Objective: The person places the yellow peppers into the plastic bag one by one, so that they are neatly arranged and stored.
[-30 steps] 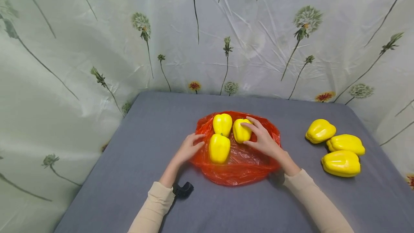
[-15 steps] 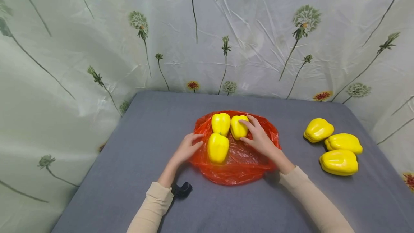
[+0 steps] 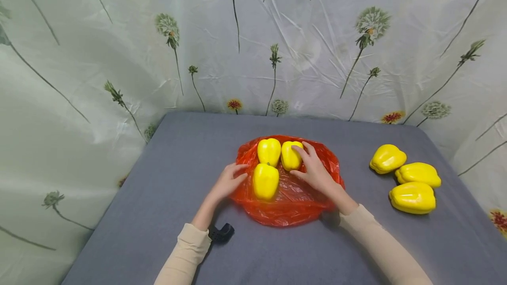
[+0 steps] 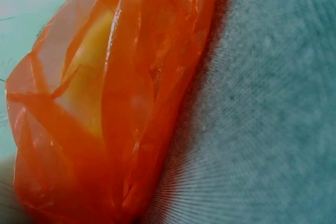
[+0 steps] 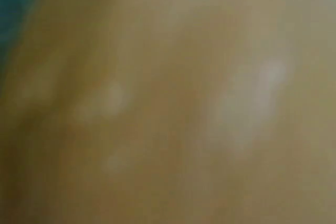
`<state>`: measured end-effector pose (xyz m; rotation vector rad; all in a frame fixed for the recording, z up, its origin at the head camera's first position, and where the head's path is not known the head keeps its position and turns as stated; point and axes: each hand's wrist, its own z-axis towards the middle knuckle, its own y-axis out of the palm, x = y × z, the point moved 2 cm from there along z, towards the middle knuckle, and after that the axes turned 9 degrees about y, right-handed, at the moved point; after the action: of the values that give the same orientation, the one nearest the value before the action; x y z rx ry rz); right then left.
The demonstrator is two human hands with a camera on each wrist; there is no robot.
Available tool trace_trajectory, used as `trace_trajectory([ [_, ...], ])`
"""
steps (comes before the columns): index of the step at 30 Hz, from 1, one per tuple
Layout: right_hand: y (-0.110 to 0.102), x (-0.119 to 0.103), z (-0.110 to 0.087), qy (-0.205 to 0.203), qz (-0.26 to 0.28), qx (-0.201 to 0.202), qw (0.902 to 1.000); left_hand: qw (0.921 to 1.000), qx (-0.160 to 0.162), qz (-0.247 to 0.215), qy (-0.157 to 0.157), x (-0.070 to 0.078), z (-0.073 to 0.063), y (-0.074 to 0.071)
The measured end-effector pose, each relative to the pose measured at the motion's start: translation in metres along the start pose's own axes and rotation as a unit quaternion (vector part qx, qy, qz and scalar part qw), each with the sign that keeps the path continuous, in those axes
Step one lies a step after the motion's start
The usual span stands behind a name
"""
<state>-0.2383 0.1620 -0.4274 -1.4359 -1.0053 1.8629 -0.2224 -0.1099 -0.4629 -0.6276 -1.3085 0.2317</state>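
A red plastic bag [image 3: 303, 188] lies spread with its mouth up, and three yellow bell peppers rest in it. My left hand [image 3: 226, 184] holds the bag's left rim between thumb and fingers. In the left wrist view the bag [image 4: 142, 103] is creased and see-through, with yellow showing inside. My right hand [image 3: 314, 170] has its thumb and fingers curved round the right bell pepper [image 3: 290, 156]. To that pepper's left stands the back bell pepper [image 3: 269, 150], with the front bell pepper [image 3: 266, 181] below it. Blurred skin fills most of the right wrist view.
Three more yellow bell peppers lie to the right: one farther back [image 3: 388, 159], a middle pepper [image 3: 418, 175] and a nearer pepper [image 3: 413, 198]. A black strap-like piece [image 3: 222, 233] sits by the left wrist. Behind the grey-covered table [image 3: 190, 144] hangs a flowered curtain [image 3: 309, 47].
My right hand and the pepper in it have shifted slightly back and left, closer to the back pepper. The left hand stays at the rim. The whole head view drifts a little left.
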Motion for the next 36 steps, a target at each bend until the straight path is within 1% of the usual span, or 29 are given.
trace_trajectory([
  [8, -0.010, 0.001, -0.008, -0.004, -0.005, 0.000, 1.0000, 1.0000, 0.001, 0.000, -0.005, 0.000, -0.001, -0.001],
  [19, -0.022, 0.007, -0.022, -0.032, -0.003, 0.017, 0.9994, 1.0000, 0.004, 0.004, -0.006, 0.000, -0.002, -0.003],
  [24, -0.029, 0.010, -0.028, -0.045, 0.010, 0.041, 0.9981, 1.0000, 0.002, 0.000, -0.007, 0.001, -0.003, -0.003],
  [27, -0.034, 0.013, -0.032, -0.049, 0.009, 0.056, 0.9972, 1.0000, 0.003, -0.002, -0.006, 0.002, -0.003, -0.002],
  [36, -0.048, 0.029, -0.044, -0.034, -0.003, 0.089, 0.9954, 1.0000, 0.002, 0.008, 0.003, 0.001, -0.003, 0.000],
])
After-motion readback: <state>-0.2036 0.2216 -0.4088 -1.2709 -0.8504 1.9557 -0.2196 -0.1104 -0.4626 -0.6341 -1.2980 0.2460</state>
